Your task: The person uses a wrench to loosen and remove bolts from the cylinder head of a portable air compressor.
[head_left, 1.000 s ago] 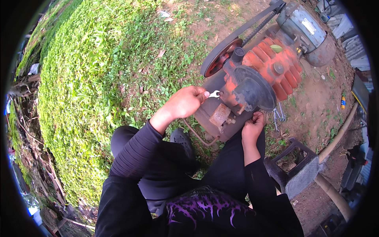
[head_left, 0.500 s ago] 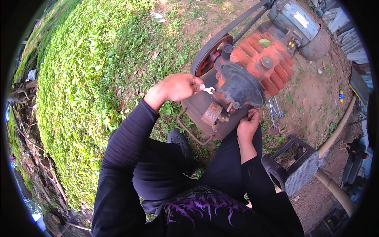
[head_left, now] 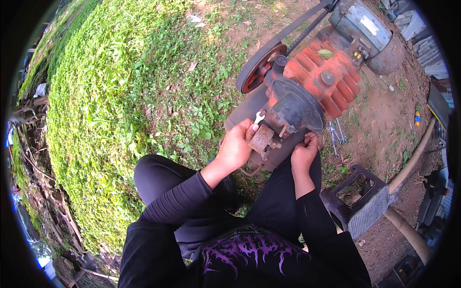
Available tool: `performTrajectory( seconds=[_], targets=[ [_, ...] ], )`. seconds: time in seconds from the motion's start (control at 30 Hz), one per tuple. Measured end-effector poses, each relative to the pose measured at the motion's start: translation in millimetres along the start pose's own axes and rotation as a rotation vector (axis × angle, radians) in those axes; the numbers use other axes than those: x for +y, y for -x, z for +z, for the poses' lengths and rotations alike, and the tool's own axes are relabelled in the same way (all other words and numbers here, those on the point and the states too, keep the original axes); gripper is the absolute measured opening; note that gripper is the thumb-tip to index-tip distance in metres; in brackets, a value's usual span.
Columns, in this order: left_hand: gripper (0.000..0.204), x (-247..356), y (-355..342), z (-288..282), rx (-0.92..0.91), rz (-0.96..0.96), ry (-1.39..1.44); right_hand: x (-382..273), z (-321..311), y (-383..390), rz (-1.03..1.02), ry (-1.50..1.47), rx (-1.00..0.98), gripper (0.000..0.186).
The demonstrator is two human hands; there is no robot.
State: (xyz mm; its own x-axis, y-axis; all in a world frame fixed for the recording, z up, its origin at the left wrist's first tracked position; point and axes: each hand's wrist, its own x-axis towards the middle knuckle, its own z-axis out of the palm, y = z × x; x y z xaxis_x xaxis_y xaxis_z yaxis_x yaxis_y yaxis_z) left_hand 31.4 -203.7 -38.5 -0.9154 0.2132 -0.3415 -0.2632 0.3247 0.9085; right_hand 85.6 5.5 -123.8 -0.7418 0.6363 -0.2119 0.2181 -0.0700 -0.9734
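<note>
My left hand (head_left: 236, 145) is closed around a small open-end wrench (head_left: 260, 116), whose pale jaw sticks out past the thumb. The jaw is close to the dark round housing (head_left: 294, 111) on the front of an air compressor; whether it touches a bolt I cannot tell. Just beside my left fingers sits a rusty cylindrical fitting (head_left: 261, 138) on the brown tank (head_left: 277, 157). My right hand (head_left: 303, 154) rests by the tank's right side, above my knee, with fingers curled together. Anything between those fingers is too small to make out.
Behind the housing rise the orange finned compressor block (head_left: 322, 72), a belt pulley (head_left: 259, 72) and a grey motor (head_left: 362, 29). Several wrenches (head_left: 334, 137) lie on the dirt at right, near a dark plastic stool (head_left: 367, 213). Low green plants (head_left: 110, 105) cover the left.
My left hand has moved down and to the right with the wrench, whose jaw now points upward. The right hand has stayed nearly in place. My left knee has swung outward to the left.
</note>
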Motion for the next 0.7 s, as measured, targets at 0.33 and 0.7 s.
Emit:
performTrajectory(
  seconds=[0.33,0.7],
  targets=[
    [0.028,82,-36,-70,-0.337,-0.147,-0.553,4,-2,-2,-0.028,-0.002,0.004,0.036],
    [0.030,61,-80,-79,-0.555,0.114,-0.592,0,0,1,-0.023,0.017,-0.005,0.035]
  ],
)
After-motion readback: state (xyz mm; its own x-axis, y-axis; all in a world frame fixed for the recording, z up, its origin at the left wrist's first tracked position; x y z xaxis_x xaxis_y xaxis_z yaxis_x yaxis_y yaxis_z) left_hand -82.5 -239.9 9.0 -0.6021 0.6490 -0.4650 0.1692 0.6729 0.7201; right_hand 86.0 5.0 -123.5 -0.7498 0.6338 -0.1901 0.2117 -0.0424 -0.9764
